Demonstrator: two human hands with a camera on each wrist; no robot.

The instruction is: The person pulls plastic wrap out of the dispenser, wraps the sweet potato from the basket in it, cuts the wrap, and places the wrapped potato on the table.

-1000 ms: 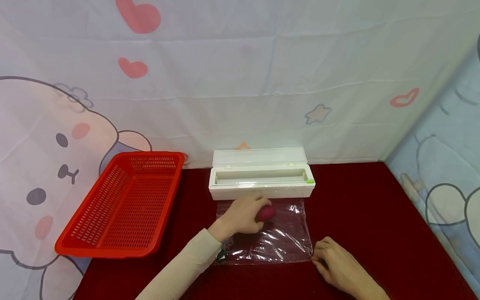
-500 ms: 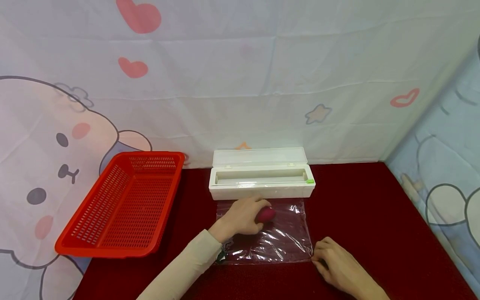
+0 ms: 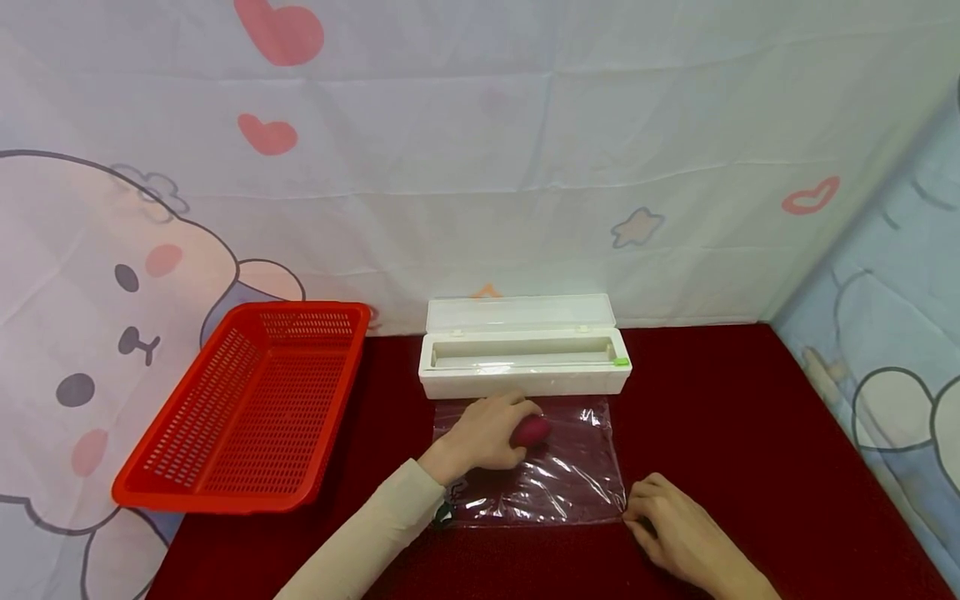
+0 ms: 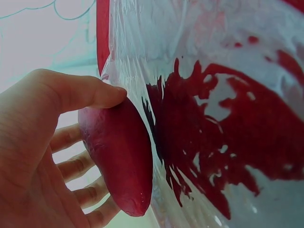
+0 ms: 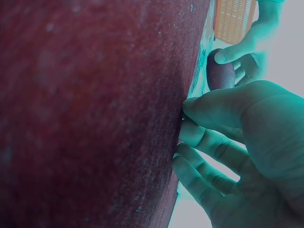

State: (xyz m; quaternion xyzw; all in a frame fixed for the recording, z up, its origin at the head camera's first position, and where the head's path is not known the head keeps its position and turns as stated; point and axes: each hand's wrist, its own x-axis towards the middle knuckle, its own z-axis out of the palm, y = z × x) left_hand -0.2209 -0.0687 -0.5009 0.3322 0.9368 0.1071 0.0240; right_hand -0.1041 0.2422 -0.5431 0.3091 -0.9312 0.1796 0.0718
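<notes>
A reddish-purple sweet potato (image 4: 121, 152) lies on a sheet of clear cling film (image 3: 555, 483) spread over the dark red tabletop. My left hand (image 3: 483, 433) grips it from the left, thumb on one side and fingers round the other, as the left wrist view shows. At the film's near right corner, my right hand (image 3: 667, 525) pinches the edge between thumb and index finger, close to the cloth; its other fingers bend down to the table (image 5: 95, 118). Behind the film stands a white cling film dispenser box (image 3: 525, 383), its lid (image 3: 521, 313) raised.
A red plastic basket (image 3: 322, 450) with slotted sides stands on the left. A green slider (image 3: 621, 362) sits at the dispenser's right end. Under my left wrist is a small dark object (image 3: 444, 513). A printed curtain (image 3: 480, 167) closes off the back.
</notes>
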